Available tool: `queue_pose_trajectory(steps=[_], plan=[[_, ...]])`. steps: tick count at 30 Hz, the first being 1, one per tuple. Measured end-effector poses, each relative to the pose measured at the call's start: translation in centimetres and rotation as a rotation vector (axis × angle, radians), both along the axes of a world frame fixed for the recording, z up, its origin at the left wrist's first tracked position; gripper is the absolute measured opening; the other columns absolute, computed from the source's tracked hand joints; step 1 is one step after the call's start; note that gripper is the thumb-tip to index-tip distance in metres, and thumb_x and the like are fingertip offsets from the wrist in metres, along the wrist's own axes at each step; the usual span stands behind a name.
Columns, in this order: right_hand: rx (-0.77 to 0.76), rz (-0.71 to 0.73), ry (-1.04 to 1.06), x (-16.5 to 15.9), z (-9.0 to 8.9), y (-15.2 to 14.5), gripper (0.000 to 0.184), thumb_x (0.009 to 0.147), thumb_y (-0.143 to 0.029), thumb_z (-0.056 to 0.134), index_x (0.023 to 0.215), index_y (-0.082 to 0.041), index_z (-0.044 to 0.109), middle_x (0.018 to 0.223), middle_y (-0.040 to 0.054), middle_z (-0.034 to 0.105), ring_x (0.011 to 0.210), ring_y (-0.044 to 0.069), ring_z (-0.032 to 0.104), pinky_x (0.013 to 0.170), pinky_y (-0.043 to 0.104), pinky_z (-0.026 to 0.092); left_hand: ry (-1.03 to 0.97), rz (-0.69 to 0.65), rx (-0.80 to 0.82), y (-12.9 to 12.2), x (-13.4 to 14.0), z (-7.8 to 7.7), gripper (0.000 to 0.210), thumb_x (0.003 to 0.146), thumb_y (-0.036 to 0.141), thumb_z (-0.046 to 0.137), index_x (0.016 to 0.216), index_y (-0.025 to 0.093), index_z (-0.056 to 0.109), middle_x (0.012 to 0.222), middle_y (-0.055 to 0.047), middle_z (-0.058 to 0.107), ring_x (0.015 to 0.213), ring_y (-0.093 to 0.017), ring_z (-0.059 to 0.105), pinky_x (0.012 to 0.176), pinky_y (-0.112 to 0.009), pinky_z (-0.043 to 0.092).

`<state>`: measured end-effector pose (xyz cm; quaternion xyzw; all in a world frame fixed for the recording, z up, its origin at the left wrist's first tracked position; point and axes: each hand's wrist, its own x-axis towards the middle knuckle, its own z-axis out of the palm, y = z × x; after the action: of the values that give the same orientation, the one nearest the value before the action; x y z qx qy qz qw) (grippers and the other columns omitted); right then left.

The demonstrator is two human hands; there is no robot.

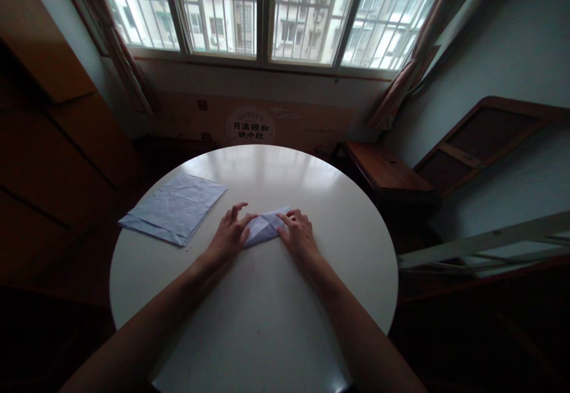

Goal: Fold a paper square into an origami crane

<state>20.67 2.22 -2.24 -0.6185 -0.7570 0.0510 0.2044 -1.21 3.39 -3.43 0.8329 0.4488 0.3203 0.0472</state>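
A small folded sheet of paper (266,227), pale bluish white with slanting creases, lies on the round white table (258,316) between my hands. At its left end my left hand (230,230) has its thumb and a finger on the paper, while another finger is raised and bent. My right hand (297,231) grips the right end, its thumb at the near edge and its fingers curled over the top. Some of the paper is hidden under the fingers.
A stack of creased paper sheets (173,208) lies at the table's left, overhanging the edge. Beyond the table stand a printed cardboard box (285,117) and a low wooden bench (383,167). Wooden cabinets (48,138) are on the left, a barred window (303,13) ahead.
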Motion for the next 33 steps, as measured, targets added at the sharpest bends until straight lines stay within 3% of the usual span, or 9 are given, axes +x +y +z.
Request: queue_pose_trajectory(steps=[3,6,12,16,20,26,33], plan=[[0.017,0.028,0.022,-0.1,-0.1,-0.1,0.030,0.088,-0.026,0.055,0.116,-0.029,0.064,0.118,0.0086,0.054,0.104,0.023,0.048,0.090,0.037,0.037,0.097,-0.112,-0.052,0.2,-0.3,-0.3,0.045,0.080,0.004,0.051,0.116,0.029,0.060,0.135,-0.005,0.052,0.131,-0.026,0.040,0.105,-0.051,0.036],[0.067,0.099,0.084,-0.3,0.2,-0.2,0.030,0.088,-0.023,0.054,0.116,-0.028,0.064,0.121,0.0068,0.057,0.110,0.023,0.045,0.093,0.036,0.036,0.147,-0.199,-0.130,0.2,-0.2,-0.3,0.052,0.078,0.002,0.051,0.121,0.030,0.058,0.134,-0.003,0.055,0.131,-0.025,0.042,0.106,-0.051,0.034],[0.159,0.229,0.153,-0.4,0.7,-0.5,0.034,0.089,-0.029,0.054,0.122,-0.025,0.061,0.130,0.0054,0.056,0.122,0.023,0.039,0.101,0.038,0.031,0.195,-0.148,-0.127,-0.2,0.3,0.4,0.042,0.085,0.014,0.049,0.124,0.030,0.057,0.129,-0.004,0.060,0.123,-0.024,0.051,0.104,-0.048,0.037],[0.125,0.343,0.106,-0.4,0.9,-0.7,0.035,0.087,-0.027,0.057,0.121,-0.026,0.061,0.132,0.0045,0.055,0.126,0.024,0.034,0.102,0.040,0.029,0.204,-0.122,-0.095,-0.2,0.3,0.8,0.038,0.085,0.018,0.054,0.121,0.028,0.060,0.127,-0.005,0.061,0.116,-0.024,0.055,0.100,-0.044,0.041],[0.131,0.373,0.111,-0.2,1.0,-0.7,0.034,0.085,-0.024,0.060,0.119,-0.027,0.063,0.119,0.0048,0.062,0.119,0.024,0.039,0.099,0.040,0.031,0.205,-0.113,-0.101,-0.2,0.2,1.0,0.038,0.085,0.020,0.054,0.122,0.027,0.059,0.126,-0.005,0.061,0.112,-0.024,0.055,0.098,-0.043,0.041],[0.166,0.376,0.214,0.4,0.4,0.0,0.010,0.082,-0.027,0.065,0.087,-0.023,0.073,0.093,0.0054,0.068,0.099,0.023,0.051,0.091,0.040,0.036,0.273,-0.124,-0.171,-0.6,-0.1,1.8,0.046,0.086,0.034,0.054,0.131,0.027,0.051,0.134,-0.005,0.054,0.109,-0.025,0.051,0.100,-0.043,0.036],[0.078,0.451,0.277,1.1,-0.2,0.5,0.014,0.077,-0.018,0.067,0.089,-0.023,0.073,0.090,0.0058,0.068,0.090,0.020,0.057,0.086,0.036,0.043,0.294,-0.152,-0.240,-0.5,-0.2,1.4,0.065,0.082,0.057,0.053,0.139,0.026,0.042,0.146,-0.005,0.041,0.119,-0.032,0.040,0.101,-0.047,0.029]])
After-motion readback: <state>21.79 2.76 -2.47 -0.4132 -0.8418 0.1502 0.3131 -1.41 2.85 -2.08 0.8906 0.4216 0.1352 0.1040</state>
